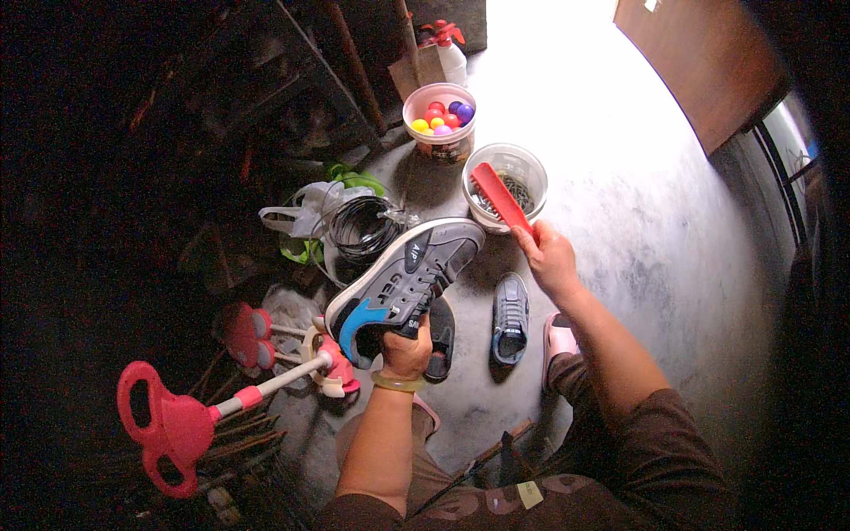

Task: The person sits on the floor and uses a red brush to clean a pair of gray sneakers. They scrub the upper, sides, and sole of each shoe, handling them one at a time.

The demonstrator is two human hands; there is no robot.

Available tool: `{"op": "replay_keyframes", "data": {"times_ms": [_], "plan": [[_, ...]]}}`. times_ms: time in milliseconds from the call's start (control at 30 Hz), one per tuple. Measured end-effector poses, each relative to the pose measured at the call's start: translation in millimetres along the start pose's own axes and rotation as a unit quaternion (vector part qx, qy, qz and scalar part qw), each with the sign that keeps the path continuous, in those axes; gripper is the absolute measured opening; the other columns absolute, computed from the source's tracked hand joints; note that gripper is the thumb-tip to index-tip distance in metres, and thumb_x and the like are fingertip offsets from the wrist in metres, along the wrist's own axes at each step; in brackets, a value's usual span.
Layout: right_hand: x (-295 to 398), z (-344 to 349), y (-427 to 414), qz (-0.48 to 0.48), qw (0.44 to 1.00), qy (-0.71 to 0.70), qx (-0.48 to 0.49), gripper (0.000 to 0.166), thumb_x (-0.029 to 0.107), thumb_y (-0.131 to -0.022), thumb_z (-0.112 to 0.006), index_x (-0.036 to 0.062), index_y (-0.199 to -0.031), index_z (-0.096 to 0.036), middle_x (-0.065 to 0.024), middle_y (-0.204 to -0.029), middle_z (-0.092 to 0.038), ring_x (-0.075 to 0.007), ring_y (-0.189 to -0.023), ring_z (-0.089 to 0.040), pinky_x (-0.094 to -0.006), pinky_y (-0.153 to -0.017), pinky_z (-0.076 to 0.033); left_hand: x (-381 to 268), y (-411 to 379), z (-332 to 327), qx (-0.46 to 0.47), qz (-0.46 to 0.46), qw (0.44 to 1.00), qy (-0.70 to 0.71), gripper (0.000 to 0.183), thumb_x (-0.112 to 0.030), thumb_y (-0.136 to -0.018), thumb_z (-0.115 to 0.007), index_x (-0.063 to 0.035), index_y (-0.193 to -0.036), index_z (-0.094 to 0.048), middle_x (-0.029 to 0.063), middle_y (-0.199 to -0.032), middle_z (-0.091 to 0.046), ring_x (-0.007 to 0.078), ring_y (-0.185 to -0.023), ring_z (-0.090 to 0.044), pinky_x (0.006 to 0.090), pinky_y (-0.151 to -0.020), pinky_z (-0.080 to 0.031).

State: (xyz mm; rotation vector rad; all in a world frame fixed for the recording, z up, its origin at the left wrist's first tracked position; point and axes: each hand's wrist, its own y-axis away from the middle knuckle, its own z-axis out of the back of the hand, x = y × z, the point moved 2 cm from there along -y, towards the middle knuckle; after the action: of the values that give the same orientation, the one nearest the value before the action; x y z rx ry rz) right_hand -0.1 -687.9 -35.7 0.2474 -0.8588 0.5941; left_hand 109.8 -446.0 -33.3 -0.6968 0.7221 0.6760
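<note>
My left hand (pixel 406 348), with a bangle at its wrist, holds a grey sneaker (pixel 405 282) with a blue heel patch and a white sole, its toe pointing up and right. My right hand (pixel 552 259) grips the end of a red-backed brush (pixel 501 197), held over a white plastic bucket (pixel 544 189). The bristles face down and left, apart from the sneaker. A second grey sneaker (pixel 510 318) stands on the floor between my feet. Partly hidden behind the held sneaker is a dark shoe (pixel 440 345).
A bucket of coloured balls (pixel 439 143) and a white spray bottle (pixel 453 63) stand further off. Coiled black wire (pixel 364 229) and plastic bags (pixel 309 209) lie at left. A pink-handled pole (pixel 272 385) rises at lower left, near thin sticks (pixel 246 441).
</note>
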Motion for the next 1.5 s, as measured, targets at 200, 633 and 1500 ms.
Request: {"op": "replay_keyframes", "data": {"times_ms": [200,633,1500], "plan": [[56,-17,50,0.287,0.948,-0.034,0.129,0.038,0.042,-0.079,-0.066,0.0076,-0.075,-0.051,-0.0137,-0.064,-0.057,-0.0354,-0.06,-0.059,-0.0432,-0.051,-0.046,9,6,-3,0.006,0.049,0.996,0.074,0.037,0.003,-0.078,-0.062,0.0018,-0.115,-0.055,0.0121,-0.113,-0.06,0.0241,-0.107,-0.057,0.0345,-0.095,-0.041],[-4,2,-5,0.01,1.0,-0.001,-0.022,0.044,0.048,-0.086,-0.056,0.0057,-0.077,-0.057,-0.0187,-0.067,-0.061,-0.036,-0.063,-0.061,-0.0458,-0.054,-0.045,-18,-6,3,-0.038,0.038,0.999,0.008,0.026,-0.001,-0.078,-0.064,0.001,-0.105,-0.062,0.0151,-0.107,-0.063,0.0305,-0.102,-0.059,0.0383,-0.093,-0.041],[11,-11,17,0.122,0.99,-0.07,0.011,0.041,0.044,-0.08,-0.066,0.0057,-0.073,-0.052,-0.0159,-0.065,-0.059,-0.0353,-0.06,-0.059,-0.0433,-0.052,-0.046,-22,-15,4,-0.073,0.158,0.972,0.156,0.019,0.001,-0.079,-0.061,0.0014,-0.098,-0.061,0.0076,-0.096,-0.063,0.0203,-0.088,-0.059,0.032,-0.083,-0.044]]}}
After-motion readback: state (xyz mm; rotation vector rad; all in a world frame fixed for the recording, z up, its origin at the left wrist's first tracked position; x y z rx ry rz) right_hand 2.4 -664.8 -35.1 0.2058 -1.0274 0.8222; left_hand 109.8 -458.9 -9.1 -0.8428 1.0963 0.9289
